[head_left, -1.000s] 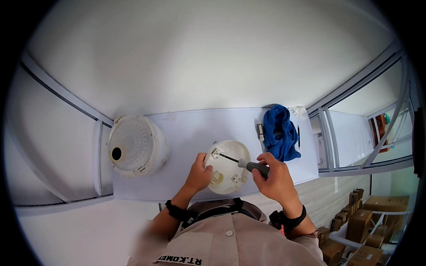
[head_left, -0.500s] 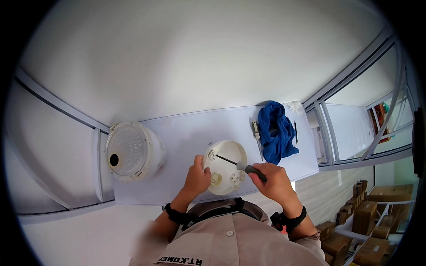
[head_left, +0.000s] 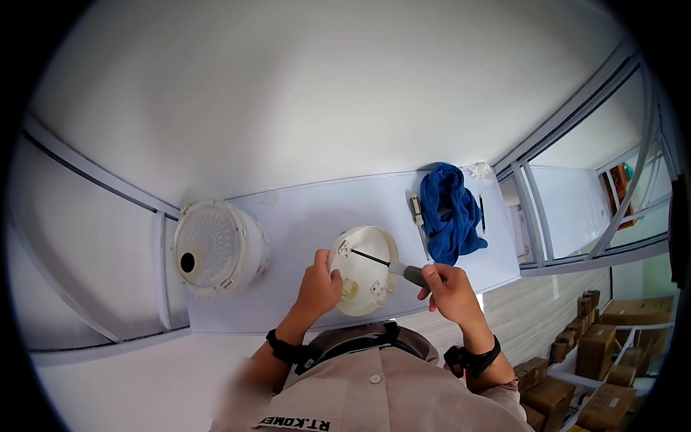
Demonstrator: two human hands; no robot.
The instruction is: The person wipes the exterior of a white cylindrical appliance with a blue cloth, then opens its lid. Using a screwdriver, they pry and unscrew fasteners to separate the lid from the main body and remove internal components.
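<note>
A round, shallow white plastic cover (head_left: 373,248) is tilted up near the table's front edge, its hollow side showing. My left hand (head_left: 319,286) grips its left rim, thumb on the near side. In my right hand (head_left: 448,289) is a screwdriver (head_left: 412,274) with a grey and dark handle. Its thin dark shaft reaches across the cover's inside, and the tip rests at a small fitting (head_left: 344,249) by the upper left wall. Whether a screw sits there is too small to tell. A yellowish round part (head_left: 349,289) lies low inside the cover.
A large white drum-shaped housing (head_left: 223,248) with a dark round hole stands at the table's left. To the right lie a second screwdriver (head_left: 418,216), a blue cloth (head_left: 450,214) and a thin black tool (head_left: 482,214). Cardboard boxes (head_left: 599,349) fill a rack at lower right.
My right hand has shifted slightly right on the screwdriver handle, and its fingers have loosened and lifted. The screwdriver tip stays at the same fitting. My left hand keeps its hold.
</note>
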